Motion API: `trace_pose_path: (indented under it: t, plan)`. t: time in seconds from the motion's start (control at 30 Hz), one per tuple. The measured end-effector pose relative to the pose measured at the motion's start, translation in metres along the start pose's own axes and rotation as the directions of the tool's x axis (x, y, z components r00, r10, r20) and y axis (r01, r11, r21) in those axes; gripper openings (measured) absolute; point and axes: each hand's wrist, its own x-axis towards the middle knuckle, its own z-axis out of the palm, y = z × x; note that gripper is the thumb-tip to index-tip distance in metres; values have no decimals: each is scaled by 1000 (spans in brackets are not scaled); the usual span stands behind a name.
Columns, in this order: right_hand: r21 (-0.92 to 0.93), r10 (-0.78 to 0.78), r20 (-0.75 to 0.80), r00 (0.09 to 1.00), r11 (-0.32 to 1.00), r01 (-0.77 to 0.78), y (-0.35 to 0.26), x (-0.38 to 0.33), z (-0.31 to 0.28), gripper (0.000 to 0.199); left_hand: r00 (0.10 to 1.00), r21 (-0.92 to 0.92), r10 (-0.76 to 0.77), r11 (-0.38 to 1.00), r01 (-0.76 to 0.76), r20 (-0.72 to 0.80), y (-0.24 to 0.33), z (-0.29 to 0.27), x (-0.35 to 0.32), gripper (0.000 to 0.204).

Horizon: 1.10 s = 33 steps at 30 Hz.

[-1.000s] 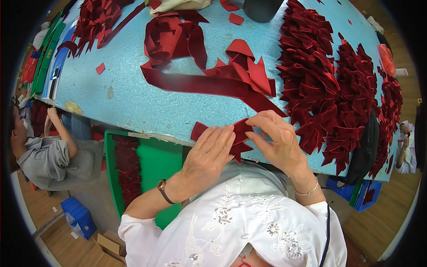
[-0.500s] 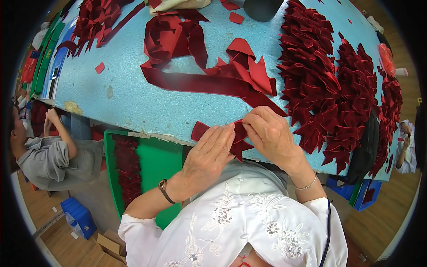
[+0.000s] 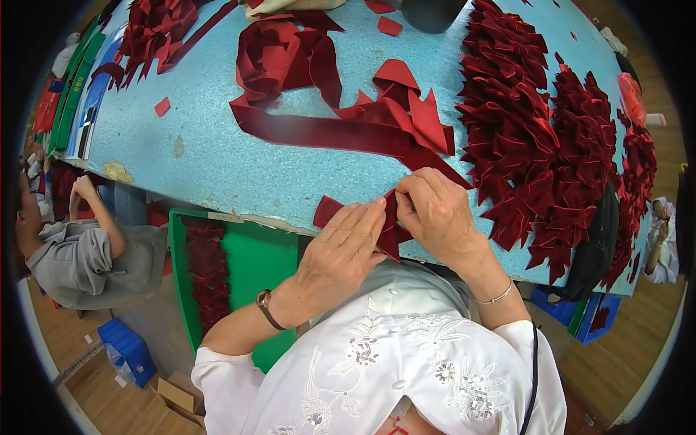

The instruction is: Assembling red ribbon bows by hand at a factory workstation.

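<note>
At centre, I'm watching the left hand lying flat, apparently steadying a dark red ribbon piece on the tabletop's near edge while the right hand is pinching it. Beyond, loose ribbon is curling; rightward, frilled stacks are standing, seemingly within reach.

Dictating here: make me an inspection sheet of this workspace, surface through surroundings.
Surface: blue table, speckled, worn patches, ragged near edge.
Job's things: dark red piece under the hands; long red ribbon beyond; heaped folded red pieces rightward.
Clutter: loose red scrap; black container at the far side.
Hands: left hand over the piece, fingers straight; right hand curled at it, grip unclear.
Cables: black cord along the white top.
Surroundings: green bin; co-worker in grey leftward.
</note>
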Motion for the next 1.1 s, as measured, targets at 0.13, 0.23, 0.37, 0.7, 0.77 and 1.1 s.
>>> trace_pose_path:
  t: [0.13,0.23,0.37,0.7,0.77,1.1]
  plan:
    - [-59,58,61,996,997,-54,-5,3,-2,18,1000,46,9,999,-9,9,1,0,-1,65]
    - [-46,66,86,994,997,-62,-4,3,-3,16,1000,85,11,996,-13,28,3,1,0,67]
    - [-32,74,57,996,997,-72,-1,3,-2,14,998,167,11,986,-21,64,7,-2,1,65]
    - [-12,111,61,992,994,-111,0,3,-7,14,998,297,-10,955,-10,63,13,-3,4,69]
    - [132,150,23,988,980,-151,2,6,-11,12,997,287,-34,958,14,66,14,-3,5,71]
    - [145,116,166,979,979,-140,-12,13,-9,7,998,299,-2,954,-19,68,13,-4,9,59]
